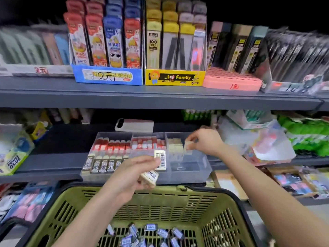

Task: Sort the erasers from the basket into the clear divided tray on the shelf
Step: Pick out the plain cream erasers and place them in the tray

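Head view: the right hand [204, 142] is out over the back-right compartment of the clear divided tray [192, 176] on the shelf [53, 163]. Its fingers [193, 139] pinch a cream eraser [189, 146] from above. The eraser sits just right of the row of cream erasers [175, 146] already in that compartment, touching or nearly touching; blur hides which. Its long axis looks upright, the same as the row, so the drop is straight down into the gap on the row's right.

The left hand [131, 174] is lower and nearer the camera, above the tray's front edge and the basket's far rim. Its fingers [151, 162] are curled around two pieces. A white barcode eraser [161, 160] is held up at the tips with its long axis vertical, and a labelled block eraser [148, 177] is tucked below in the palm. This hand is the nearer one to the front-middle compartment, which it partly hides, so I can't tell what's in there.

Other compartments:
- 2B erasers [103, 164] stand at front left.
- Red-and-white erasers [114, 144] fill back left and back middle.
- Front right looks bare.

The green basket [178, 193] is directly below with many wrapped erasers [151, 236] on its floor, so by my read the sorting is well short of done. A white phone-like slab [134, 125] lies behind the tray, apart from it.
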Motion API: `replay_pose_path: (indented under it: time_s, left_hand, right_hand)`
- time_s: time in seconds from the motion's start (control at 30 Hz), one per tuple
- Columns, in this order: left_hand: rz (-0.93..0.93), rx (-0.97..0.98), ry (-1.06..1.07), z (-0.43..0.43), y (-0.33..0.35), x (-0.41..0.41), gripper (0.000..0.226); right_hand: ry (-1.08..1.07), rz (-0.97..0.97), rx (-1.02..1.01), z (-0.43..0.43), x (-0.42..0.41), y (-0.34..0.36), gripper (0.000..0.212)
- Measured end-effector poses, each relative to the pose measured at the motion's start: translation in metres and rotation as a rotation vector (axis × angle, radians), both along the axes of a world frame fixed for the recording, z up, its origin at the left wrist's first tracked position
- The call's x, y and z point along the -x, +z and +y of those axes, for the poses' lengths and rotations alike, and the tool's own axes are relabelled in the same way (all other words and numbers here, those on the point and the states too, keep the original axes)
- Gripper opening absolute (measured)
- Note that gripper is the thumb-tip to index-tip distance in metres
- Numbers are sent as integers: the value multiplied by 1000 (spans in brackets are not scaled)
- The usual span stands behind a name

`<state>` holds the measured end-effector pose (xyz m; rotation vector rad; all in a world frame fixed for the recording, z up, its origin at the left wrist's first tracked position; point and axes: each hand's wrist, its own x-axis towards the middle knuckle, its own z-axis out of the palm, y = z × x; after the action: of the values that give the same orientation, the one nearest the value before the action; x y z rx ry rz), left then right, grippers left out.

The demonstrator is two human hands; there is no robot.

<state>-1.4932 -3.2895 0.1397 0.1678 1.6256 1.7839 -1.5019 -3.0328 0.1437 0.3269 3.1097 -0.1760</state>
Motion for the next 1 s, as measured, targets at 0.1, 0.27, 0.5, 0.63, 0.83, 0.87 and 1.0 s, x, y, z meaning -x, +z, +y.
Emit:
replay_pose_path:
  time_s: [0.1,0.27,0.5,0.63,0.83,0.87,1.0]
  left_hand:
    - [-28,-9,-12,5,-2,6,33]
    - [-46,-48,-17,10,-3,10,22]
    - [-22,-32,-45,21,4,15,22]
    - [4,10,-92,30,7,18,25]
    - [-83,-45,-28,44,11,20,27]
    - [-121,-66,11,45,11,21,27]
    - [-262,-116,127,46,10,22,27]
  right_hand:
    - [44,-57,27,3,5,-2,18]
    - [94,-158,84,5,4,-11,31]
    - [122,196,301,-12,-17,0,44]
    - [312,88,802,-37,-37,27,38]
    - [230,165,785,-12,-26,36,16]
    - [162,234,692,-4,-21,33,17]
    - [-2,226,48,19,0,8,25]
